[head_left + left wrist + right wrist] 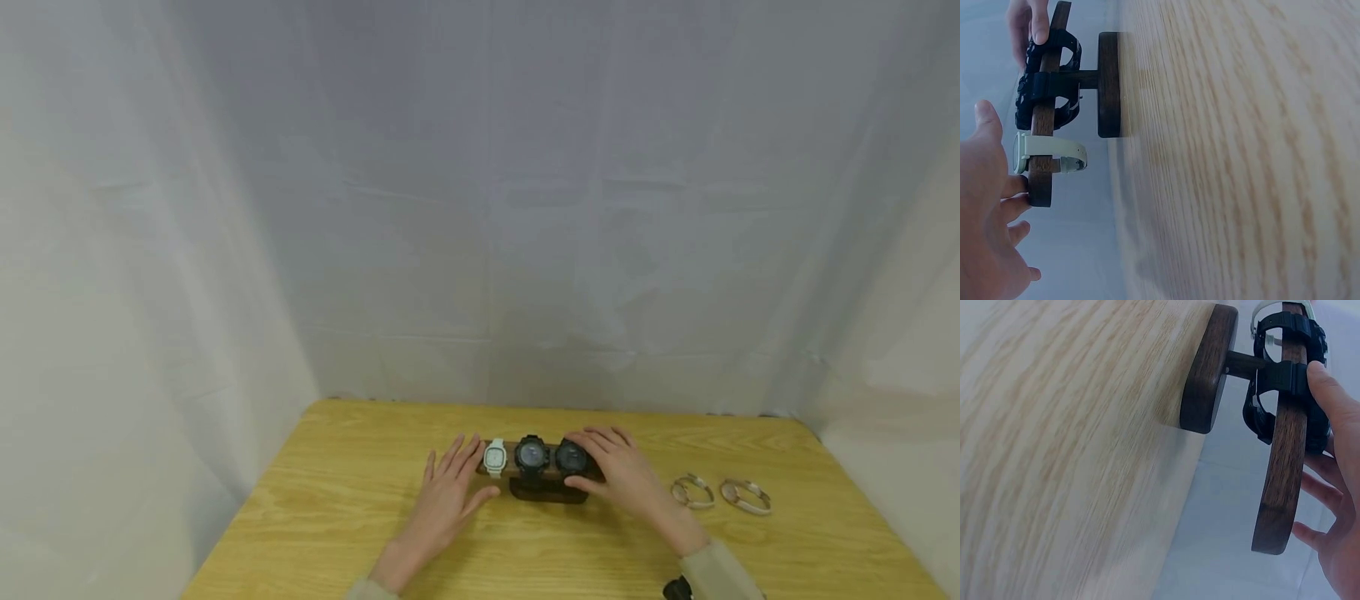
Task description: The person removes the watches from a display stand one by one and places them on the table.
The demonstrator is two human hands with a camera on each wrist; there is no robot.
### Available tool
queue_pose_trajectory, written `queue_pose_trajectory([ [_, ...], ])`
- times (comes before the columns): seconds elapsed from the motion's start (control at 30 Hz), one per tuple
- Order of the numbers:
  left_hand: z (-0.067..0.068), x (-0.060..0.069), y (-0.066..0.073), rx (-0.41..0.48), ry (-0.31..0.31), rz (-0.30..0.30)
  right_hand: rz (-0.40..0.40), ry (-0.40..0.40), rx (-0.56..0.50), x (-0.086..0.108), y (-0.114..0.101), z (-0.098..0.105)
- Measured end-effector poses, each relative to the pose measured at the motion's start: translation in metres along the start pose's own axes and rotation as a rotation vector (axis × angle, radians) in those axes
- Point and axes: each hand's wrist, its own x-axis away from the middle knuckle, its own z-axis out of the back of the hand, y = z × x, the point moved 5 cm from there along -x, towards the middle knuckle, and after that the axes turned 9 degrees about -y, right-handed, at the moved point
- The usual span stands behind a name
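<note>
A dark wooden watch stand holds a pale watch at its left end, a black watch in the middle and another black watch to the right. My right hand holds that right-hand black watch, its thumb on the near side and its fingers over the far side. In the right wrist view the thumb presses on the black strap. My left hand has its fingers fairly straight, with fingertips touching the bar's left end beside the pale watch.
Two thin bracelet-style watches lie to the right on the wooden table: one nearer watch and one farther right. A black object shows partly by the right sleeve. Pale curtains surround the table.
</note>
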Motion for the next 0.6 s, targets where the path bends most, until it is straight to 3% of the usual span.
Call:
queue_pose_trajectory([
  [0.6,0.0,-0.002,-0.001,-0.006,-0.015,0.016,-0.047,-0.061,-0.072,0.009,0.013,0.007],
])
